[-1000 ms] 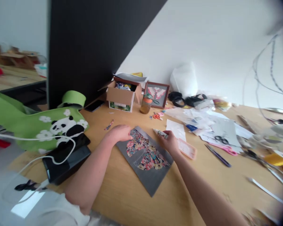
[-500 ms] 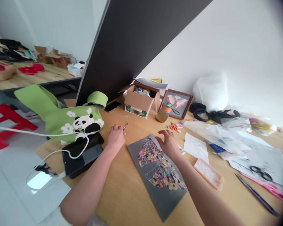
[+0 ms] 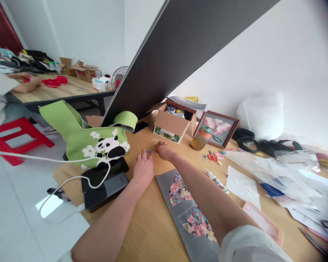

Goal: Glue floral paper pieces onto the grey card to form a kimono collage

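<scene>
My left hand [image 3: 144, 166] rests on the table left of the grey board, fingers curled around one end of a small slim patterned piece [image 3: 151, 151], too small to name. My right hand [image 3: 164, 150] reaches across the board, its fingers closed at the piece's other end. Below my right forearm lies the grey board [image 3: 168, 193] with floral fabric shapes [image 3: 192, 220] on it, partly covered by the arm. A white glue tube [image 3: 217, 181] lies to the right of that forearm.
Left are a green panda bag [image 3: 82, 140], a black box [image 3: 104, 193] and a white cable. Behind stand a cardboard box [image 3: 171, 123], a jar [image 3: 199, 140] and a picture frame [image 3: 232, 133]. Orange-handled scissors [image 3: 212, 157], papers and a pink tray [image 3: 264, 222] lie right. A co-worker sits far left.
My right hand has moved left and forward from above the grey board to the slim piece at my left hand. The view has shifted left, and the glue tube shows more fully.
</scene>
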Available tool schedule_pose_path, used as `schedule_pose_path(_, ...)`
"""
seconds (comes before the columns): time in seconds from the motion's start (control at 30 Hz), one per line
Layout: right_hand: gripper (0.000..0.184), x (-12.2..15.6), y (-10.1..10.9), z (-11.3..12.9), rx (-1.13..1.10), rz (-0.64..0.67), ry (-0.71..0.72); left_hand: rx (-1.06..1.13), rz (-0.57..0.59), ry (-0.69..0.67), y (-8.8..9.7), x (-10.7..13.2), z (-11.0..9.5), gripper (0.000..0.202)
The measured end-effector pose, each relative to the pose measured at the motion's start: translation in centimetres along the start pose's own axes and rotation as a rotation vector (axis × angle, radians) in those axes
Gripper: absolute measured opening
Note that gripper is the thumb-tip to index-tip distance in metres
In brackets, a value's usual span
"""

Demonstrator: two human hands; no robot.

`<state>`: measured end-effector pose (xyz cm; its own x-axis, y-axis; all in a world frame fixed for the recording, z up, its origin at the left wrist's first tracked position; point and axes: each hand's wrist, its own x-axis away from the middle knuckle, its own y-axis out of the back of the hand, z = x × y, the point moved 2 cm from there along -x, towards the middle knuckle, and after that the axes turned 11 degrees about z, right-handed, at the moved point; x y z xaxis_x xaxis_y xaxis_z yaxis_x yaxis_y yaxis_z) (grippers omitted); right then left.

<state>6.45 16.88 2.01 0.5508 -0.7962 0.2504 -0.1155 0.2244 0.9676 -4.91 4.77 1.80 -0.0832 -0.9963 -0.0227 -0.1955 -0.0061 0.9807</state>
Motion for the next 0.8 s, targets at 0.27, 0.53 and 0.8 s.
schedule_pose_path(0.27,0.022,10.1,0.9,-0.6,-0.071,-0.056,-0.022,0.168,-0.113,-0.175,0.9,0.6,-1.0,0.048)
schedule_pose_path(0.53,0.014,24.1,-3.4,0.0,-0.493,-0.285,-0.046,0.673,0.325,-0.51,-0.6,3.0,-5.0,0.016)
schedule_pose_path(0.8,0.007,27.6,-5.6,0.2,-0.767,-0.392,-0.116,1.028,0.666,-0.486,-1.7,5.2,-7.7,0.017)
